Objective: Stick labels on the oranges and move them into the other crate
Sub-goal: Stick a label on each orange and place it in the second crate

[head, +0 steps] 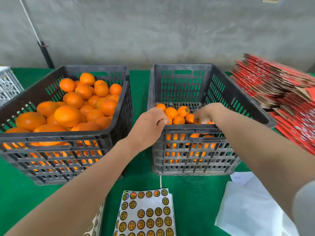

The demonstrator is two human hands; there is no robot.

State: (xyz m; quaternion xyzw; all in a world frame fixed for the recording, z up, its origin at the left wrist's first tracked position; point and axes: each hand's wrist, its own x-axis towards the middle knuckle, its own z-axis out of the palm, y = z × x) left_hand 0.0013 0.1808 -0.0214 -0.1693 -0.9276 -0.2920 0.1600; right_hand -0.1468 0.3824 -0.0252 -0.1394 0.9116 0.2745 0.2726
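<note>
The left hand (150,123) sits at the near left corner of the right crate (180,82). Its grip is narrow, with the fingers curled tight over the near rim and the knuckles up. A sliver of orange shows just past the fingertips, but it cannot be told whether the grip holds a fruit or only the rim. The right hand (204,114) reaches over the same rim, fingers bent down onto the fruit inside. It is blurred, so it cannot be told whether its grip closes on anything.

The right crate holds a low layer of oranges (171,112) against its near wall, and more show through the wall's slots. One of them carries a round label (187,109) on top. The left crate (68,138), just beside it, is heaped with a pile of fruit (68,114).

Both crates stand on the green counter (196,193). In front of them lies a label sheet (146,213), cut off by the bottom edge. A second sheet (95,223) to its left is mostly hidden under the left forearm. White paper (247,210) lies at the right, partly covered by the right arm. A stack of red flattened cartons (281,92) runs out of view on the right. Only a corner of a white basket (8,84) shows at the left edge.
</note>
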